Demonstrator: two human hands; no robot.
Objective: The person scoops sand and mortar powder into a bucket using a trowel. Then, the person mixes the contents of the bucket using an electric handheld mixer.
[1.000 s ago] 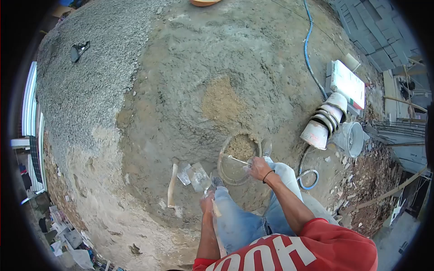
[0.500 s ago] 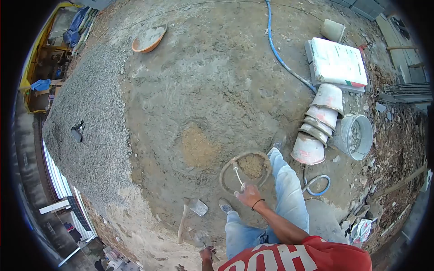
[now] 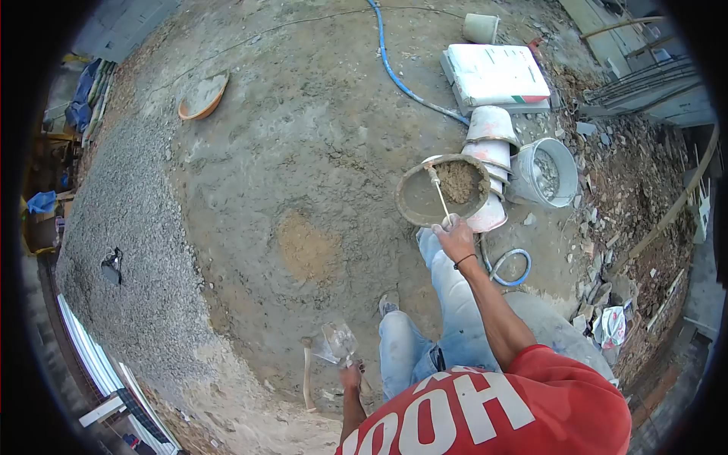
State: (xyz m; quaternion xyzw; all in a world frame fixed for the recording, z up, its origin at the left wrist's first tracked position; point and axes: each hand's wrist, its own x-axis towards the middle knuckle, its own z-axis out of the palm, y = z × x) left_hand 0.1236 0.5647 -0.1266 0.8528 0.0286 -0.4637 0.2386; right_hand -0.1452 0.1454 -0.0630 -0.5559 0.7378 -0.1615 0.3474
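Observation:
My right hand [image 3: 456, 238] is closed round the pale handle [image 3: 441, 201] of a round bucket [image 3: 419, 199], which hangs tilted in front of my right leg. Wet brown mortar [image 3: 461, 182] lies at one side inside it. Low at the left, my left hand [image 3: 351, 375] is closed on a trowel [image 3: 340, 340], its blade pointing forward over the ground. Beside the trowel a wooden handle [image 3: 307, 375] lies on the ground.
Stacked buckets [image 3: 491, 125] lie behind the held bucket, near a clear bucket of rubble [image 3: 544, 173]. White bags [image 3: 497, 74], a blue hose [image 3: 402, 85], an orange basin [image 3: 203, 96], a gravel heap [image 3: 129, 205] and a sand patch [image 3: 307, 246] are around.
The bucket has come up off the ground and moved right with my right hand. The trowel stays in my left hand. The view has shifted toward the right and forward.

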